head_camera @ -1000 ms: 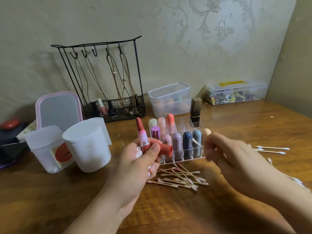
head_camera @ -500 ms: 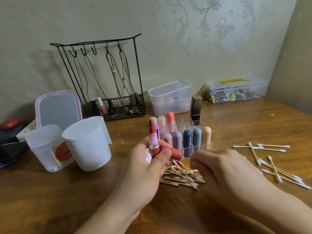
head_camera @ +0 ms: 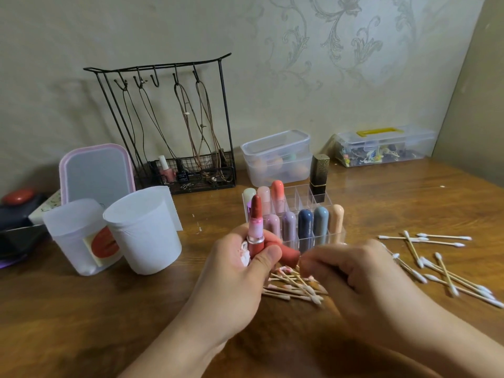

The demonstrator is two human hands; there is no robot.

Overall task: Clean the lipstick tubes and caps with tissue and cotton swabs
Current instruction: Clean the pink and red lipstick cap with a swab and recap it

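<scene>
Your left hand (head_camera: 240, 271) grips the open lipstick tube (head_camera: 255, 230) upright at frame centre, its cap (head_camera: 283, 253) and a wad of tissue (head_camera: 244, 256) tucked in the same grip. Keep that tube steady and vertical (the bullet smears easily). Your right hand (head_camera: 351, 271), knuckles up, curls low over the used cotton swabs (head_camera: 294, 287) on the counter (head_camera: 109, 317); whether it pinches one, I cannot tell. Take a clean swab (head_camera: 441, 271) from the right-hand pile next.
</scene>
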